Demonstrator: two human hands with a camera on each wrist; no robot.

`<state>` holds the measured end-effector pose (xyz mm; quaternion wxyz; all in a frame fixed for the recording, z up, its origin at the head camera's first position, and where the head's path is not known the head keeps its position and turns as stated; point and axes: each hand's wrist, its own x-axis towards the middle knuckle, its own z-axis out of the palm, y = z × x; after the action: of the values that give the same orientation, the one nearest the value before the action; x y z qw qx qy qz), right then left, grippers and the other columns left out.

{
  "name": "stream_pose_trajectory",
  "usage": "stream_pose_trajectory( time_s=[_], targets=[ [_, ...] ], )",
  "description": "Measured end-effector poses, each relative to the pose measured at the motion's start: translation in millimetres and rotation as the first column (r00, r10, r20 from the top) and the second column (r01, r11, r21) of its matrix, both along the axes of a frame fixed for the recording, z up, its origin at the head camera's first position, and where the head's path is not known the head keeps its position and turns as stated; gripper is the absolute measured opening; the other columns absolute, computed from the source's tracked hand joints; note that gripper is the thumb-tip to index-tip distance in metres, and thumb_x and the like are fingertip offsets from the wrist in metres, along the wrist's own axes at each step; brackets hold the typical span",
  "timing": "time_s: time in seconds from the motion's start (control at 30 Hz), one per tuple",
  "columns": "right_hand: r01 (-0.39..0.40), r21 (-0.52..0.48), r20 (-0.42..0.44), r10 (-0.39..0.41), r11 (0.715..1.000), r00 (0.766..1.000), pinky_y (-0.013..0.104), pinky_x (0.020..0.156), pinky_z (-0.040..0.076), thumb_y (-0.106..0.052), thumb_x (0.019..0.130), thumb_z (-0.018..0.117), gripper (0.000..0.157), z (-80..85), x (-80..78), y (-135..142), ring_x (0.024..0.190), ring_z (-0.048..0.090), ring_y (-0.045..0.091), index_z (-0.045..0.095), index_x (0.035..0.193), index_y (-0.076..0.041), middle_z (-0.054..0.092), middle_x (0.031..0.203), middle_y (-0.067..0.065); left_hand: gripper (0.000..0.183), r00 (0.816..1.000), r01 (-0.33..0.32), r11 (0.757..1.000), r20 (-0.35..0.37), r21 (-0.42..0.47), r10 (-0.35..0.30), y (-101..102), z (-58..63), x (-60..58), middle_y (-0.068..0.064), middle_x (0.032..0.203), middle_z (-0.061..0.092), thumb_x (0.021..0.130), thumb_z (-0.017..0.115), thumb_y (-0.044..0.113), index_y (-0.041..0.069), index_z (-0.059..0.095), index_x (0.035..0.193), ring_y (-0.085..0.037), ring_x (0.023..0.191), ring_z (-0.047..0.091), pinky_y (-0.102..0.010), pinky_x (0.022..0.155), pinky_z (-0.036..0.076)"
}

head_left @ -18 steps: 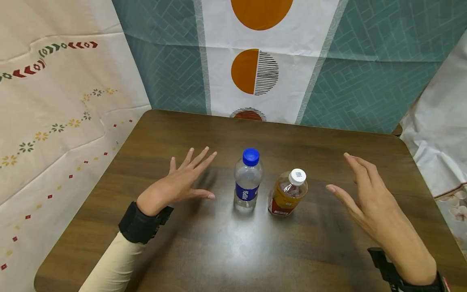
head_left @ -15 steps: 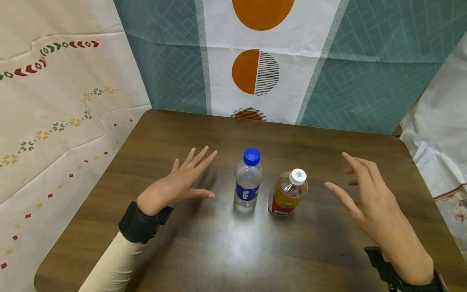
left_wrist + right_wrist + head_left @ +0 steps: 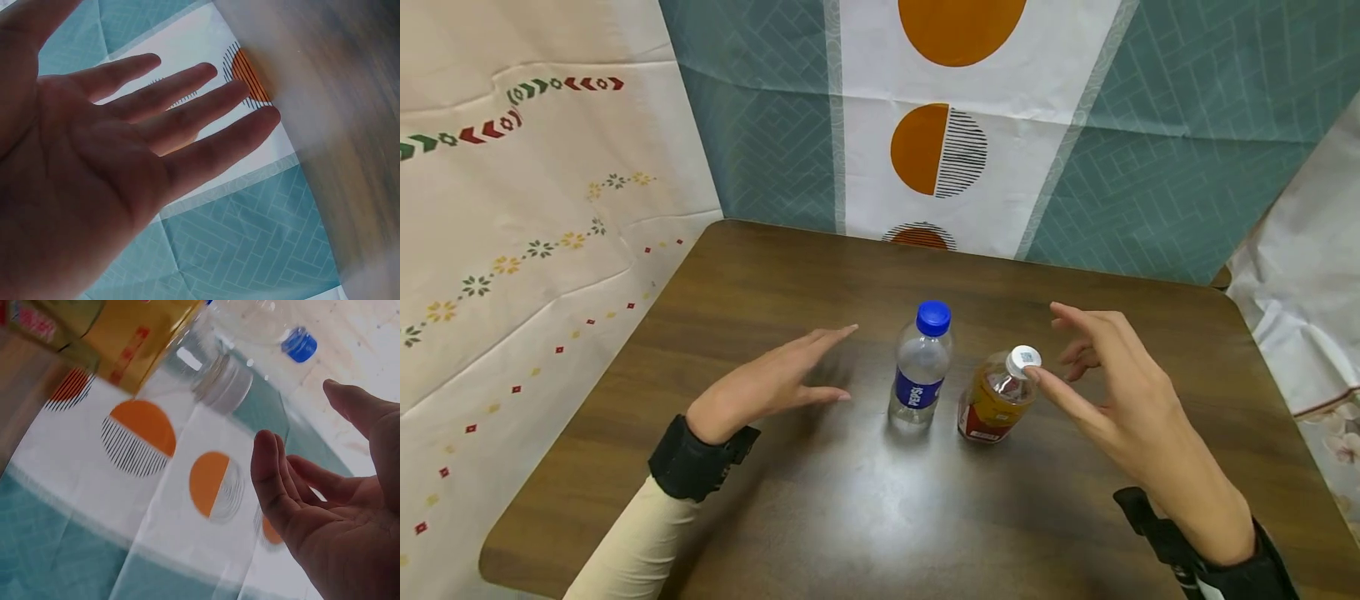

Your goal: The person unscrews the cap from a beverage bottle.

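A clear Pepsi bottle (image 3: 919, 371) with a blue cap stands upright mid-table. Just right of it stands a bottle with a white cap and a yellow and red label (image 3: 992, 400). To the left of the Pepsi bottle, my left hand (image 3: 767, 383) hovers with straight fingers and touches nothing; its bare palm shows in the left wrist view. My right hand (image 3: 1127, 400) is beside the white-capped bottle, fingers loosely bent and thumb tip overlapping the cap's edge in the head view. In the right wrist view the hand (image 3: 331, 494) is apart from both bottles.
Both bottles stand on a brown wooden table (image 3: 850, 517). A teal and white cloth with orange circles (image 3: 955, 150) hangs behind it. Patterned pale cloth (image 3: 550, 292) hangs on the left, and white cloth (image 3: 1292, 292) on the right.
My right hand has moved left, close to the white-capped bottle. My left hand's spread fingers have drawn together and turned edge-on. The head view has shifted slightly.
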<state>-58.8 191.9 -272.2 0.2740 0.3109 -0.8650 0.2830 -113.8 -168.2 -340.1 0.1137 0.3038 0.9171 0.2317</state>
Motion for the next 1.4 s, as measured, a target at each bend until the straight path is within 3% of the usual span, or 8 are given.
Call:
stream_pose_trajectory(
  time_s=[0.17, 0.3, 0.5, 0.8, 1.0, 1.2, 1.4],
  targets=[
    [-0.028, 0.031, 0.060, 0.026, 0.999, 0.998, 0.018, 0.067, 0.049, -0.003, 0.069, 0.080, 0.070, 6.9, -2.8, -15.8, 0.077, 0.056, 0.011, 0.050, 0.131, 0.002, 0.056, 0.113, 0.013, 0.076, 1.000, 0.011, 1.000, 0.008, 0.005, -0.011, -2.9, 0.3, 3.7, -0.014, 0.144, 0.040, 0.087, 0.064, 0.042, 0.010, 0.031, 0.147, -0.027, 0.130, 0.036, -0.049, 0.103, 0.036],
    [-0.040, 0.071, 0.098, 0.032, 0.997, 0.995, 0.023, 0.062, 0.052, -0.008, 0.071, 0.080, 0.069, 11.5, -6.8, -29.2, 0.079, 0.056, 0.010, 0.049, 0.132, -0.001, 0.054, 0.111, 0.009, 0.072, 1.000, 0.000, 1.000, 0.024, -0.007, 0.000, -6.5, 2.2, 6.5, -0.012, 0.142, 0.043, 0.088, 0.062, 0.045, 0.009, 0.036, 0.145, -0.024, 0.127, 0.040, -0.046, 0.103, 0.037],
    [-0.112, 0.080, 0.116, 0.102, 0.991, 0.988, 0.027, 0.060, 0.054, -0.010, 0.073, 0.080, 0.065, 17.5, -18.0, -48.3, 0.079, 0.054, 0.010, 0.049, 0.129, 0.001, 0.052, 0.106, 0.010, 0.070, 0.999, -0.014, 1.000, 0.050, -0.018, 0.015, -9.2, 4.7, 8.9, -0.011, 0.140, 0.047, 0.088, 0.062, 0.046, 0.009, 0.039, 0.144, -0.023, 0.125, 0.043, -0.045, 0.101, 0.040],
    [-0.151, 0.114, 0.181, 0.129, 0.982, 0.975, 0.027, 0.055, 0.052, -0.026, 0.080, 0.076, 0.058, 21.3, -28.0, -71.7, 0.075, 0.051, 0.011, 0.050, 0.125, 0.000, 0.048, 0.098, 0.006, 0.068, 0.997, -0.009, 1.000, 0.076, -0.030, 0.011, -10.6, 4.7, 11.7, -0.010, 0.137, 0.050, 0.088, 0.063, 0.043, 0.006, 0.042, 0.141, -0.023, 0.122, 0.046, -0.045, 0.099, 0.042],
    [-0.165, 0.144, 0.218, 0.131, 0.976, 0.967, 0.027, 0.055, 0.048, -0.031, 0.082, 0.073, 0.057, 20.6, -30.2, -80.3, 0.081, 0.047, 0.014, 0.050, 0.125, -0.001, 0.046, 0.100, 0.005, 0.053, 0.996, 0.004, 1.000, 0.094, -0.012, -0.003, -8.2, 5.8, 13.2, -0.010, 0.115, 0.063, 0.088, 0.065, 0.037, 0.006, 0.052, 0.129, -0.023, 0.104, 0.058, -0.041, 0.086, 0.051],
    [-0.167, 0.143, 0.253, 0.128, 0.975, 0.959, 0.027, 0.054, 0.046, -0.030, 0.085, 0.070, 0.052, 15.4, -33.0, -84.4, 0.075, 0.044, 0.013, 0.051, 0.123, 0.000, 0.044, 0.096, 0.005, 0.049, 0.994, 0.002, 1.000, 0.109, -0.004, -0.002, -5.2, 7.0, 15.0, -0.010, 0.110, 0.065, 0.089, 0.064, 0.038, 0.007, 0.054, 0.126, -0.023, 0.100, 0.060, -0.040, 0.082, 0.053],
    [-0.190, 0.100, 0.205, 0.166, 0.977, 0.964, 0.026, 0.052, 0.046, -0.023, 0.083, 0.073, 0.042, 11.3, -35.4, -85.2, 0.072, 0.047, 0.015, 0.053, 0.111, 0.002, 0.048, 0.091, 0.006, 0.050, 0.996, 0.011, 1.000, 0.084, 0.006, -0.011, -3.0, 8.6, 17.0, -0.008, 0.110, 0.065, 0.088, 0.064, 0.039, 0.008, 0.054, 0.126, -0.018, 0.099, 0.060, -0.039, 0.082, 0.053]
  ],
)
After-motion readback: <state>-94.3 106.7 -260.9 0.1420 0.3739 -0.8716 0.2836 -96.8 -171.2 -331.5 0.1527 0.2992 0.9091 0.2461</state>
